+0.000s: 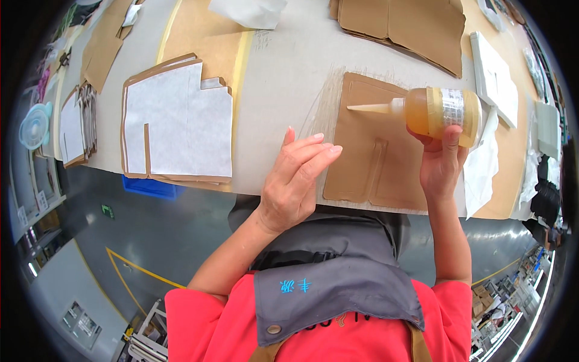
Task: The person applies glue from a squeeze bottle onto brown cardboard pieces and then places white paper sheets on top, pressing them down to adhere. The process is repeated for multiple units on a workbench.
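Observation:
My right hand is wrapped round a clear squeeze bottle of amber liquid, banded with tape. The bottle lies sideways in the air, its long pale nozzle pointing left above a flat brown piece. A raised line or slit runs down the lower middle of that piece. My left hand hovers by the left edge of the brown piece, fingers spread and holding nothing. Whether its fingertips touch the piece I cannot tell.
Left on the table lies a stack of white-faced brown pieces, with a smaller stack beyond. More brown sheets lie at the back right. White foam-like blocks and a white cloth or paper lie right. A blue bin is below the table edge.

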A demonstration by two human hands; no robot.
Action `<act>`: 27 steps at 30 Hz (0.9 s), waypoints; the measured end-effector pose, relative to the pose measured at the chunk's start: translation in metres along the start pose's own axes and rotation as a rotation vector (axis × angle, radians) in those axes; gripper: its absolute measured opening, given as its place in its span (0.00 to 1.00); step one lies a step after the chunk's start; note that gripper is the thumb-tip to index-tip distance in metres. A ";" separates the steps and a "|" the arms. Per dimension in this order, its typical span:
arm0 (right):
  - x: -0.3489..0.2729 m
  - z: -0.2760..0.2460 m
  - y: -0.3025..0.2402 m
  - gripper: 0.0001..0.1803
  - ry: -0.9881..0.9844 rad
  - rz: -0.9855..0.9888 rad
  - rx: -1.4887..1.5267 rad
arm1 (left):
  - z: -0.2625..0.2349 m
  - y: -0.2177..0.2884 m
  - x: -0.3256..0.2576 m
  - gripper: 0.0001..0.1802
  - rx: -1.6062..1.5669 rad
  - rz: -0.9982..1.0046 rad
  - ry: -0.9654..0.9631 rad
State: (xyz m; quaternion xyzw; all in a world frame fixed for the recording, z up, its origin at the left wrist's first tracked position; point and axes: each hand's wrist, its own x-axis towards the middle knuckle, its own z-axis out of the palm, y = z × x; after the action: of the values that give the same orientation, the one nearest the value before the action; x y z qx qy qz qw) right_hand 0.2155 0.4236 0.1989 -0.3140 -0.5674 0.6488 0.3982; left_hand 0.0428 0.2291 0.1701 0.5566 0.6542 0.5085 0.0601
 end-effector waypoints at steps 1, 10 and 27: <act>-0.004 -0.001 -0.001 0.29 -0.004 0.013 -0.009 | 0.000 0.001 0.000 0.23 0.001 0.001 0.002; -0.043 -0.001 -0.008 0.42 -0.018 0.070 -0.014 | 0.000 0.001 -0.001 0.22 0.008 0.005 0.014; -0.096 -0.012 -0.002 0.59 -0.230 -0.113 -0.078 | 0.000 0.002 -0.001 0.20 0.033 0.014 0.022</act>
State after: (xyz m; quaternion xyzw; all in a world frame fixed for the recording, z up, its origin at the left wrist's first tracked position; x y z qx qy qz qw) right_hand 0.2729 0.3457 0.1949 -0.2202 -0.6512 0.6343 0.3538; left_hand 0.0441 0.2276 0.1708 0.5565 0.6591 0.5043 0.0403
